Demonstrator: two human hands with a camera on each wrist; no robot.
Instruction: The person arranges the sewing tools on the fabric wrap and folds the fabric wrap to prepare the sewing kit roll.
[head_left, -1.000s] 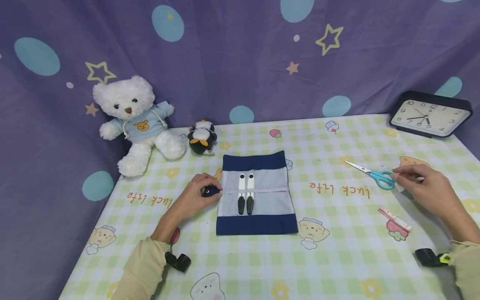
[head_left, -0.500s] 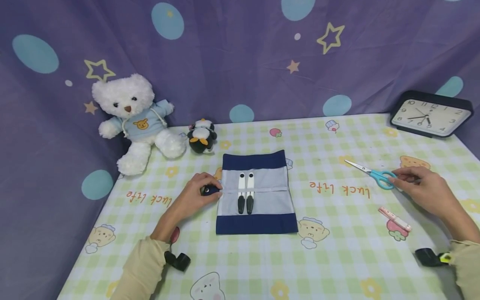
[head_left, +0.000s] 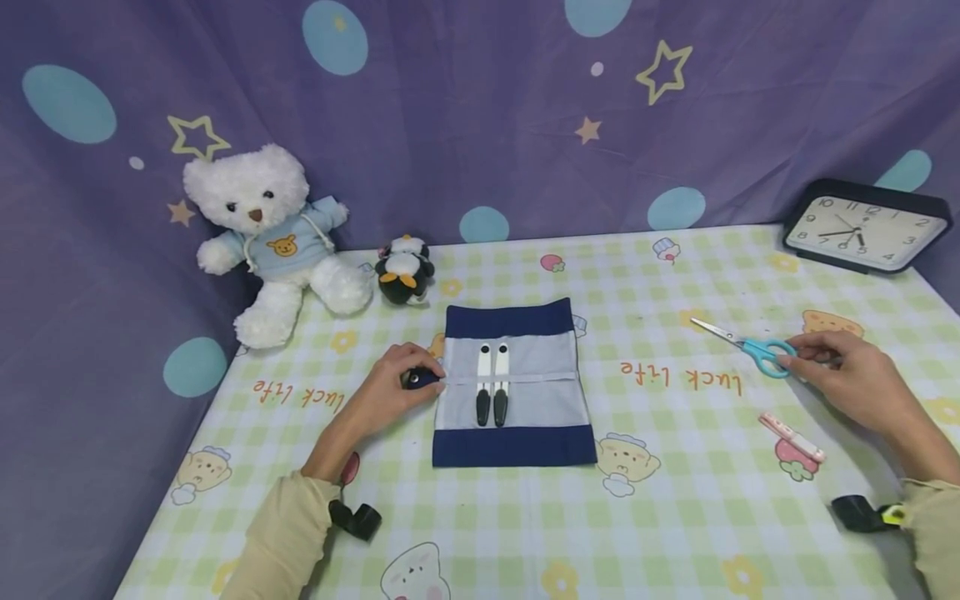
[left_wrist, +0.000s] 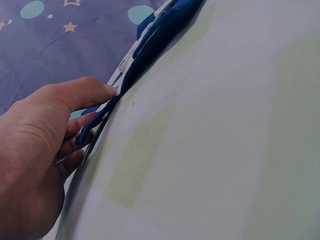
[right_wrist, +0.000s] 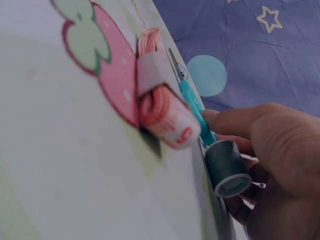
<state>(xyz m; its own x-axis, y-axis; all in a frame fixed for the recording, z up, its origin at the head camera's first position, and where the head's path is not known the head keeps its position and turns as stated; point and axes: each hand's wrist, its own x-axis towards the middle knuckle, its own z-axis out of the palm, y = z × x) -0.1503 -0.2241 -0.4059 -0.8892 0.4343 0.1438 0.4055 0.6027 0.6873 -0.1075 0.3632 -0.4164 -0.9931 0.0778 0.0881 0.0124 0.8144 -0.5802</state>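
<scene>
Hazards, as judged: scissors (head_left: 745, 344), teal-handled, at right of the table (head_left: 675, 492), blades pointing away and to the left; a hold on the handle end alone could let the blades dip or swing; spool (right_wrist: 226, 162), dark thread, just beside the right hand's lower fingers, liable to roll if brushed; rolled tape (head_left: 791, 437), nearer the person, could be caught by a low wrist; pouch (head_left: 540, 400), navy and grey, spread open mid-table, two black-and-white tools (head_left: 482, 408) at its strap, could skew if its tab (head_left: 417, 380) were tugged.

Hands: left hand (head_left: 385, 393), low at the pouch's left edge, pinching the tab, forearm slanting inward; right hand (head_left: 855, 372), well apart from it, thumb and fingers pinching the scissors' handle, forearm angled in from the lower right; whether the scissors are lifted, cannot tell.
</scene>
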